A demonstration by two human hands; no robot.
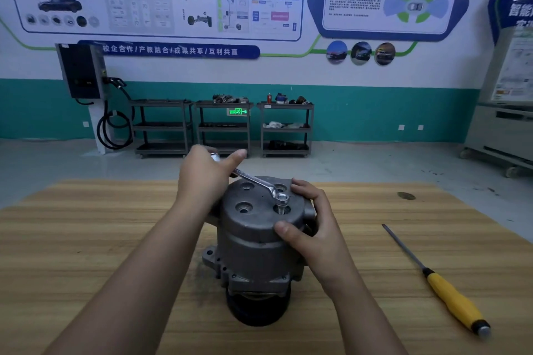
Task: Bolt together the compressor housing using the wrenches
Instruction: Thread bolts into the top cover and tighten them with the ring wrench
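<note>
While the compressor housing (253, 239) stands upright on the table (86, 239), my right hand (314, 228) curls round its top rim, thumb at front. Ring end of the wrench (256, 180) sits over the raised bolt (281, 202); my left hand (202, 173) grips the far end.

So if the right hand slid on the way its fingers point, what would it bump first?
Probably the wrench, at its ring end on the bolt. The right hand grips the housing, fingers aimed left across its top.
</note>
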